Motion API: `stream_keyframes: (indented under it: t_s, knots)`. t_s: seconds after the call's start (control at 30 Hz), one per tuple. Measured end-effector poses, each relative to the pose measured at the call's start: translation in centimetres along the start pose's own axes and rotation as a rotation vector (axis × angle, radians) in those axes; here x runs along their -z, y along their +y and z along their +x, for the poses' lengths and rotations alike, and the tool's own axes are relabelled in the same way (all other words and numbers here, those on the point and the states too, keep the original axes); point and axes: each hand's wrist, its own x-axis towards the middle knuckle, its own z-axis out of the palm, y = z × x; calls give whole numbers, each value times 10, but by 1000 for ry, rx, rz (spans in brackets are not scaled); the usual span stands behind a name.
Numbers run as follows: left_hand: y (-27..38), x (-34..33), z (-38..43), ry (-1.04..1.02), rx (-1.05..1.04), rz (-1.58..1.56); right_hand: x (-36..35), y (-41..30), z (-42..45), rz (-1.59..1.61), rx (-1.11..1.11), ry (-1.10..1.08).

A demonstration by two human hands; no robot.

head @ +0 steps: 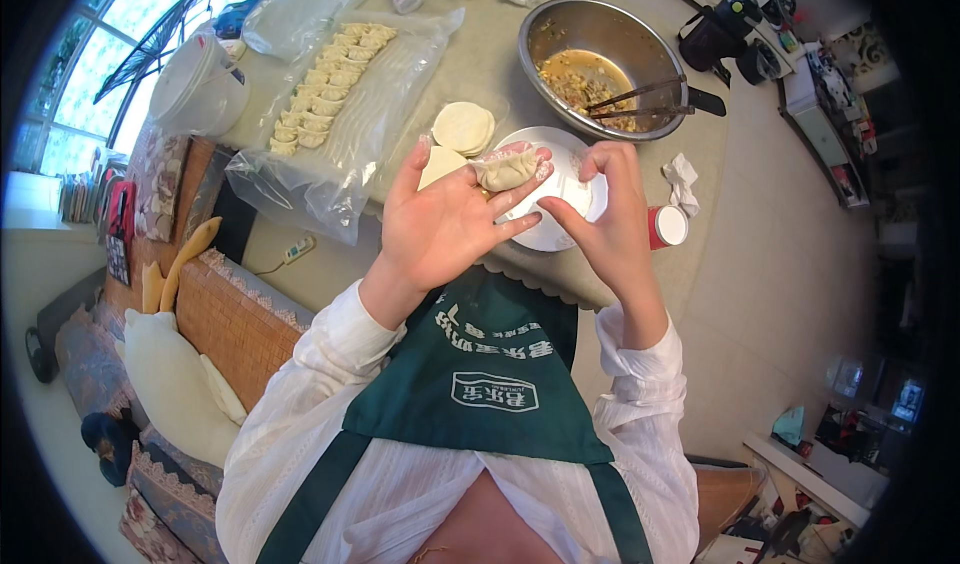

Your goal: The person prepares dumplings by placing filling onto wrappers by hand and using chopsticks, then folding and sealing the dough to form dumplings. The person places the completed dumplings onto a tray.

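A pleated dumpling (507, 170) rests on the fingers of my left hand (442, 226), which is palm up with the thumb apart. My right hand (619, 219) is just to the right, over the edge of a white plate (546, 235); its thumb and forefinger are apart with nothing between them. Behind my left hand lie round dumpling wrappers (463, 127). Further left, rows of folded dumplings (326, 95) lie on a clear plastic sheet (386, 91). A steel bowl (551, 87) at the back right holds filling (581, 80), with dark chopsticks (637, 98) leaning in it.
A crumpled tissue (681, 183) and a red container with a white lid (670, 225) stand near the table's right side. A white plastic bucket (196, 91) is at the far left. A black vacuum flask (716, 31) stands beyond the bowl. A wooden seat with cushions is at left.
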Motion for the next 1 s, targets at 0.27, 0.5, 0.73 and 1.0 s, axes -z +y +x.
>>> stream_keyframes:
  t_s: [0.27, 0.5, 0.73, 1.0]
  knots:
    - [-6, 5, -4, -23, 8, 93, 9, -14, -3, -14, 156, 24]
    - [-10, 26, -10, -56, 48, 198, -13, -20, 4, -22, 272, -95]
    - [-8, 30, -15, 14, 21, 109, -35, -21, 1, -54, 218, -113]
    - [2, 38, -27, 37, -4, 51, -52, -37, 9, -103, 188, -208]
